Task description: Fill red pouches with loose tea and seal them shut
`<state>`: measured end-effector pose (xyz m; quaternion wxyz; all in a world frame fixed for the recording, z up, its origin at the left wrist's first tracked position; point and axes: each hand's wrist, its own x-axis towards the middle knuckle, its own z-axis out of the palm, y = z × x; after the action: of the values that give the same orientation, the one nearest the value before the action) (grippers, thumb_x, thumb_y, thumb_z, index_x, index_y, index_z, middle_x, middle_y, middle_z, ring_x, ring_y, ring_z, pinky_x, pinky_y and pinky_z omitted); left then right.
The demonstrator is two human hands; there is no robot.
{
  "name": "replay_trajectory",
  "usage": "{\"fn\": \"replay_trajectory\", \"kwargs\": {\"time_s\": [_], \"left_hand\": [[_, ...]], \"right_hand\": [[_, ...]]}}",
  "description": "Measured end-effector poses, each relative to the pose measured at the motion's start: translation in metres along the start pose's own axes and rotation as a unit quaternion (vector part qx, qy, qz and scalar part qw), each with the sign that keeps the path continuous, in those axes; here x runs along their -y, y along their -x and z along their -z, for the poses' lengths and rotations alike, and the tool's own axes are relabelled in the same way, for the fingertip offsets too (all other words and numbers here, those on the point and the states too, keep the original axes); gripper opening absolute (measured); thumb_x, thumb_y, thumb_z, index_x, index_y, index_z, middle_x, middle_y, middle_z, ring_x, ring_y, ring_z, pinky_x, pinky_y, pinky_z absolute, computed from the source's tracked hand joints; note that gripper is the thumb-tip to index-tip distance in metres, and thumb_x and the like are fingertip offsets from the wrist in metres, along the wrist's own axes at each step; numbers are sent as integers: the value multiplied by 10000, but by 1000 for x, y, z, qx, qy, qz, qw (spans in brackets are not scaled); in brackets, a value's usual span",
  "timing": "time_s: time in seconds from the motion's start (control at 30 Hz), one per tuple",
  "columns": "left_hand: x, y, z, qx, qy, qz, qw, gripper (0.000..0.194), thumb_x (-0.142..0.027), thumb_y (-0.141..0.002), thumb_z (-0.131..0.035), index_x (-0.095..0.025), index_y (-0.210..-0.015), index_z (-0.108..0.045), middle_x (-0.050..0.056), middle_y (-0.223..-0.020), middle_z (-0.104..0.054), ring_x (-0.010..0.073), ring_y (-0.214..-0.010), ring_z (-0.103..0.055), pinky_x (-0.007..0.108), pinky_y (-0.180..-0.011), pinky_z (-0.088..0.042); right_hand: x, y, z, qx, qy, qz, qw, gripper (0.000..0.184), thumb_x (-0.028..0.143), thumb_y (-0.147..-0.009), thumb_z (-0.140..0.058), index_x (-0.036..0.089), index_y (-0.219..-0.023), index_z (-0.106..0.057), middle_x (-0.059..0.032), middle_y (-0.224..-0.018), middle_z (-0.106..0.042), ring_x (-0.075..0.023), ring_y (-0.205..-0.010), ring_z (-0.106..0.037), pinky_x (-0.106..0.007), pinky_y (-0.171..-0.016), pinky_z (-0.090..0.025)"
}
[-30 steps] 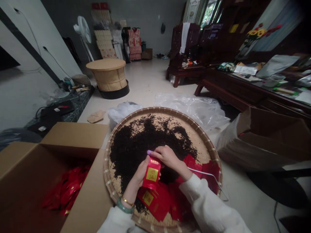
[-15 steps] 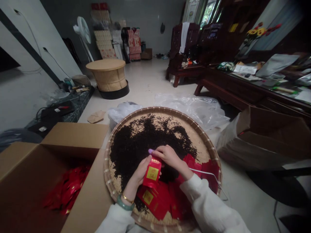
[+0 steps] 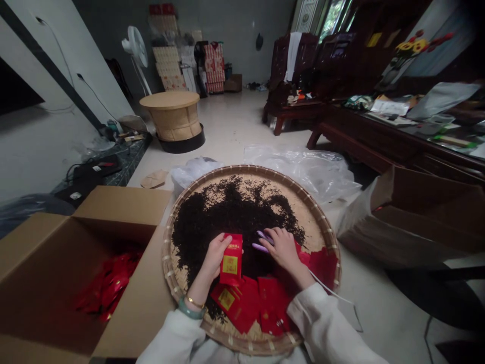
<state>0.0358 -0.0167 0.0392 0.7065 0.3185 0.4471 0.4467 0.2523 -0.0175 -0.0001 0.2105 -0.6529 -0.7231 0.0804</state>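
The fingers of the left hand (image 3: 215, 255) curl around a slim, glossy red packet (image 3: 231, 259) with a yellow square label, gripping it upright over the tray. The right hand (image 3: 283, 247) is not holding anything: its fingers lie loosely spread and slightly arched, just beside the packet, and their long lilac tips (image 3: 264, 235) point toward it. Directly under both hands lies a rough, crumbly heap of dark, twisted tea leaves (image 3: 231, 222), spread over a round, shallow bamboo tray (image 3: 242, 170) with a woven rim. Nearer the wrists, more flat red packets (image 3: 242, 303) overlap on the weave, and a thin white cord (image 3: 329, 288) runs past the right wrist over the tray's edge. A gold chain (image 3: 194, 302) and a smooth green bangle (image 3: 188, 309) circle the left wrist, above a soft white sleeve (image 3: 170, 336). Left of the fingers, beyond the tray's rim, an open cardboard box (image 3: 125, 205) holds a shiny pile of red packets (image 3: 106, 285). Ahead of the fingers, crumpled clear plastic (image 3: 299, 172) lies on the pale floor, touching the tray.
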Motion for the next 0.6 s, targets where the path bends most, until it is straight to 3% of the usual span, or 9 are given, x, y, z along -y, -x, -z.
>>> {"fn": "replay_trajectory", "kwargs": {"time_s": [0.07,0.13,0.27,0.47,0.6], "left_hand": [[2,2,-6,-7,-34,-21,999,375,-460,-640,-755,-168,-743,-544,-13,-593,-649,150,-521,-630,225,-503,-456],[4,4,-11,-13,-59,-40,997,357,-448,-636,-754,-169,-696,-539,-45,-540,-597,109,-469,-564,200,-480,-411],[5,10,-16,-28,-80,-67,994,339,-449,-643,-739,-156,-654,-569,-59,-544,-552,78,-470,-487,186,-481,-367],[3,16,-12,-42,-104,-85,990,349,-481,-680,-693,-149,-653,-591,-49,-572,-544,80,-500,-447,188,-480,-333],[3,17,-13,-28,-112,-83,990,362,-500,-687,-671,-147,-667,-595,-36,-577,-560,92,-493,-459,203,-488,-352]], "right_hand": [[19,-6,5,-3,-125,5,992,443,530,-934,-375,196,-1028,-651,-88,-952,-667,-213,-878,-587,-332,-757,-414],[40,-12,9,33,-245,32,968,380,511,-890,-484,190,-992,-661,-64,-895,-674,-181,-779,-604,-291,-691,-448],[66,-18,13,86,-340,14,936,313,446,-805,-624,162,-686,-672,-40,-700,-676,-164,-654,-611,-253,-598,-453],[58,-12,23,110,-397,66,909,191,309,-810,-612,159,-776,-723,-46,-754,-711,-165,-695,-635,-259,-648,-479],[53,-6,29,141,-438,34,887,200,289,-803,-594,165,-877,-731,-36,-750,-719,-154,-627,-629,-253,-592,-485]]}}
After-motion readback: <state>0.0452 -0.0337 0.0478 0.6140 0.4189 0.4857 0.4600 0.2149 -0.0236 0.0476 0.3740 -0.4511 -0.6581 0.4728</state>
